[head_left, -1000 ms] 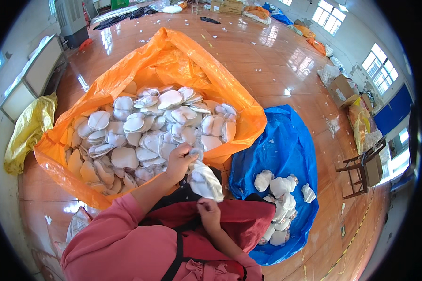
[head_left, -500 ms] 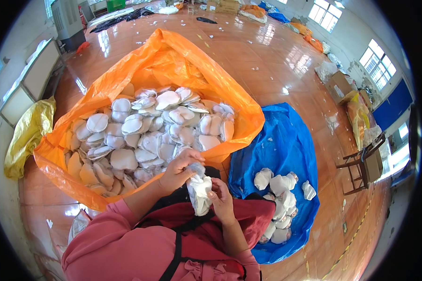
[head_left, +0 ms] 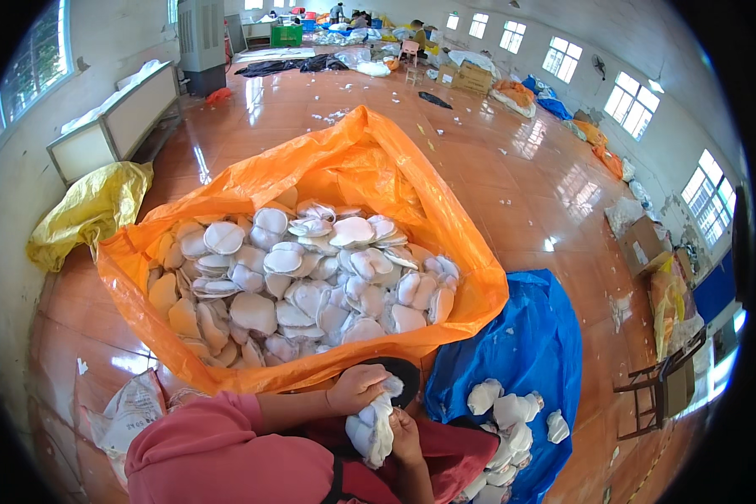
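Just below the orange bag (head_left: 227, 370), both the left hand (head_left: 357, 388) and right hand (head_left: 405, 437) clutch a white foam pad (head_left: 374, 428), apparently to work it apart.

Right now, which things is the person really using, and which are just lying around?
In use:
- left hand and right hand, both gripping a white padded foam cup
- big orange plastic bag heaped with cups
- blue plastic bag holding a few

Lying about:
- crumpled yellow plastic bag
- brown cardboard box

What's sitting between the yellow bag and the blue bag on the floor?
In the head view, the orange bag full of white pads lies between the yellow bag and blue bag.
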The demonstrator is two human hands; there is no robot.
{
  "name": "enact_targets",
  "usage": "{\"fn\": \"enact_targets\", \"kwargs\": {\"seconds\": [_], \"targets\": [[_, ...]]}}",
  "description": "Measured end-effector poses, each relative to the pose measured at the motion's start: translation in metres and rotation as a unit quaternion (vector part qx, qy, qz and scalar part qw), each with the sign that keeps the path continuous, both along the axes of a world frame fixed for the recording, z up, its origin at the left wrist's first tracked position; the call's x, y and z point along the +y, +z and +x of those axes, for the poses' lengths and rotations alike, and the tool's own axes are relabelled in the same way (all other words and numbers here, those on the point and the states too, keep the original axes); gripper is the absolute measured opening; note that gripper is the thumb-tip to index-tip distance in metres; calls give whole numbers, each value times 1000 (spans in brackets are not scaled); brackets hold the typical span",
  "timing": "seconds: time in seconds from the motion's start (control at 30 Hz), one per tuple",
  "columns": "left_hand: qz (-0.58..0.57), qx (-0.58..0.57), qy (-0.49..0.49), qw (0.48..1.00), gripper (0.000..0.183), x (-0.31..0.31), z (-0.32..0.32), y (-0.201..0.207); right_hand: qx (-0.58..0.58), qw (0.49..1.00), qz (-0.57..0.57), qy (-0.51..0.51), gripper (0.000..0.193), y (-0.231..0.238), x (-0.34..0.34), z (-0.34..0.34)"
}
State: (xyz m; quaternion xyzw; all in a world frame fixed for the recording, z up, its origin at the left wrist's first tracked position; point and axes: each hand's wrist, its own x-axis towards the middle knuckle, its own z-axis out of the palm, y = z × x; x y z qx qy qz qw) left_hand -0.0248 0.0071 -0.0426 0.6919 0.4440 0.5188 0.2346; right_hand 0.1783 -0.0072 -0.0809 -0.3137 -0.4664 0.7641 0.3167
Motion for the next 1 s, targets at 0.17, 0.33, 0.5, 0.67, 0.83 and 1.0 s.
{"fn": "enact_targets", "kwargs": {"seconds": [0.17, 0.33, 0.5, 0.67, 0.83, 1.0], "targets": [[-115, -109, 74, 985, 9, 0, 6, 1, -15, 997, 47, -60, 25, 3, -5, -9], [-238, -216, 81, 943, 13, 2, 2, -5, 1, 988, 118, -98, 25, 9, -14, -22], [-211, -185, 74, 957, 12, 2, 5, 1, -19, 992, 74, -97, 25, -5, -22, -12], [-331, -148, -121, 924, 16, 6, -10, 18, 86, 986, -76, -121, 18, -24, -18, 7], [-432, -171, -305, 831, 38, 3, -18, 19, 93, 984, -119, -98, 16, -19, -17, 24], [-499, -90, -401, 763, 44, 2, -20, 27, 63, 994, -58, -68, 19, -38, -21, 36]]}}
